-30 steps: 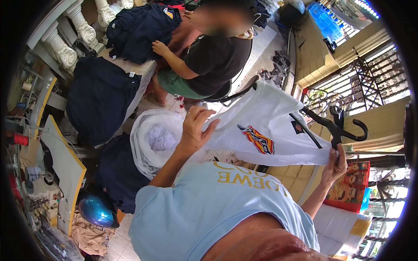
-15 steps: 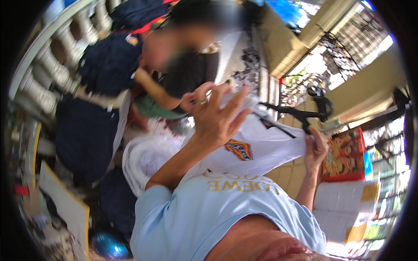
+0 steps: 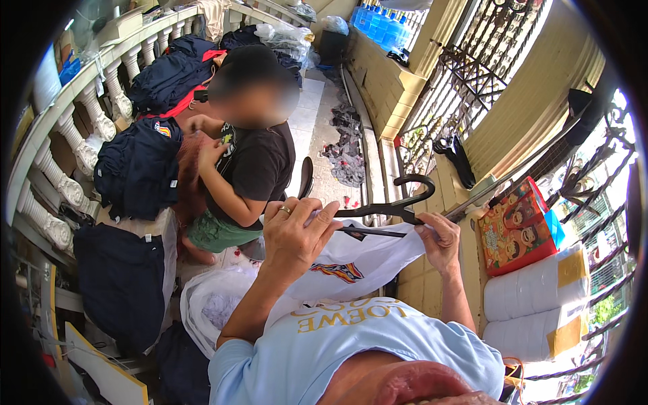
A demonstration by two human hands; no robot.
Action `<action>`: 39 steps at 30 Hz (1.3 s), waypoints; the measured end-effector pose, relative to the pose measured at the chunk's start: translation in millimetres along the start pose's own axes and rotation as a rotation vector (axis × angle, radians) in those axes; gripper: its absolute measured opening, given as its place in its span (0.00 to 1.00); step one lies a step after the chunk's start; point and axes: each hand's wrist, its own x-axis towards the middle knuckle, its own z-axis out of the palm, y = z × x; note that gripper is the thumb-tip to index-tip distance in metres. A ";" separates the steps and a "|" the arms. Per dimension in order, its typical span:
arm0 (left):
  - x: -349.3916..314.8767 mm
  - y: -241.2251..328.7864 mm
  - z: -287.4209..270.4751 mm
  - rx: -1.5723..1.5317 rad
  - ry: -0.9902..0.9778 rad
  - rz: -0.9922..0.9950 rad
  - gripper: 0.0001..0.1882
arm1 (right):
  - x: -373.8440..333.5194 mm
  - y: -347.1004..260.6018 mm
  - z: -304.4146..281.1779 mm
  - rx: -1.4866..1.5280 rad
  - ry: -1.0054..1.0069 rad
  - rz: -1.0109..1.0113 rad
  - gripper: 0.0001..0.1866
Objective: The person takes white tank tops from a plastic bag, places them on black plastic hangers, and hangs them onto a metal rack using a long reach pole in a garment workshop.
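Observation:
A white shirt [image 3: 337, 260] with an orange-and-dark badge hangs between my hands in front of my chest. A black hanger [image 3: 398, 210] lies at its top edge, the hook standing up toward the right. My left hand [image 3: 297, 236], a ring on one finger, is closed at the left shoulder, by that end of the hanger. My right hand [image 3: 440, 241] pinches the cloth at the other shoulder, close to the base of the hook. The lower part of the shirt is hidden behind my arm and chest.
At the left, another person [image 3: 250, 155] sits by piles of navy garments [image 3: 138, 165] along a white balustrade [image 3: 74, 135]. A white sack [image 3: 209, 304] of pale cloth stands by my left arm. Right are a red bag [image 3: 516, 226], wrapped white bundles [image 3: 533, 300] and a window grille [image 3: 601, 250].
My left hand, spread and raised before, has come down and closed at the shirt's shoulder. The hanger's hook now points up. My view has shifted, showing more of the far walkway.

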 end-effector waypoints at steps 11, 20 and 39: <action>-9.0 -7.2 25.7 0.048 0.154 -0.024 0.14 | 1.3 6.7 -1.1 -0.027 -0.105 0.008 0.15; -0.5 -10.2 22.8 0.082 0.113 -0.049 0.14 | 12.9 13.9 -10.5 -0.132 -0.107 0.013 0.11; 144.5 -105.4 -119.0 0.325 0.304 0.137 0.05 | -24.0 141.9 168.5 0.881 -0.265 0.329 0.35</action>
